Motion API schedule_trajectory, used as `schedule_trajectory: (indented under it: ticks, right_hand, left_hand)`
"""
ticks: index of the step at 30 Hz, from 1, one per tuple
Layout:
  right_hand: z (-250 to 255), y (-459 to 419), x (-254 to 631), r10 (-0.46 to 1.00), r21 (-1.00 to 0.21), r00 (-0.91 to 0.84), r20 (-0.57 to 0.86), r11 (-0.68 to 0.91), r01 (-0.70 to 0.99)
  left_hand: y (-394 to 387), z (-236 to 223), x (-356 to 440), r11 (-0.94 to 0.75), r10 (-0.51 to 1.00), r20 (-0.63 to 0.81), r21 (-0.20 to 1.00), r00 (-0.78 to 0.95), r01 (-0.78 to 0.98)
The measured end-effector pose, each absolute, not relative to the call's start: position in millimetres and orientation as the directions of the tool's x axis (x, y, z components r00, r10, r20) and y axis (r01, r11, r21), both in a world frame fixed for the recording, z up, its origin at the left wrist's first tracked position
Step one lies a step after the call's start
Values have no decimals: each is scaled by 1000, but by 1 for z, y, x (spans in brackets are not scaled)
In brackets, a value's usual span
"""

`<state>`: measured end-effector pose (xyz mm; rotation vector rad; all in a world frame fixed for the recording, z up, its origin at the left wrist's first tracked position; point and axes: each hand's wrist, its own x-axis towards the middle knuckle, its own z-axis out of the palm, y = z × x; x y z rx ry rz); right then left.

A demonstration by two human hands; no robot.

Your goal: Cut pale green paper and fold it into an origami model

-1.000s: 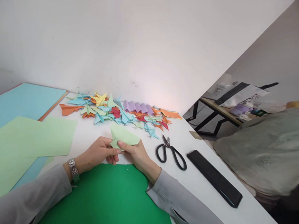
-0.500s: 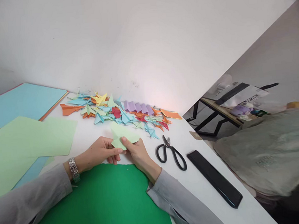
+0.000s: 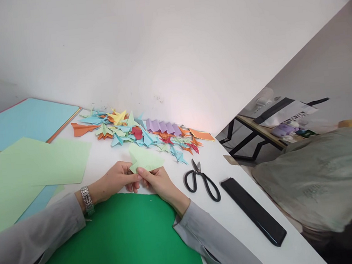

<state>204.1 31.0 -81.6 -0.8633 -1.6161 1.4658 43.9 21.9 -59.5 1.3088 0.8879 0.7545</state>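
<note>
A pale green folded paper is held up between both hands, above the far edge of a green mat. My left hand, with a metal watch at the wrist, pinches its lower left corner. My right hand grips the lower edge, thumb in front and close to the left fingertips. Some of the right fingers are hidden behind the paper. Just beyond the hands lies a pile of folded paper shapes in several colours, among them a purple pleated strip.
Black-handled scissors and a long black case lie to the right. Pale green sheets and a stack of blue sheets are at the left. A wall rises behind the table. A person in a grey-green top is at the right.
My right thumb has slid down and left across the paper to its lower edge, beside the left fingertips. The paper has shifted slightly.
</note>
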Motion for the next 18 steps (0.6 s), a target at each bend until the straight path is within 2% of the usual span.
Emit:
schedule_trajectory:
  ticks: [10, 18]
  right_hand:
    - [-75, 32, 202, 869, -985, -474, 145, 174, 17]
    - [-78, 30, 205, 913, -992, -397, 93, 117, 37]
  left_hand:
    - [22, -64, 47, 146, 883, -137, 989, 449, 16]
    - [23, -62, 44, 116, 886, -103, 993, 452, 0]
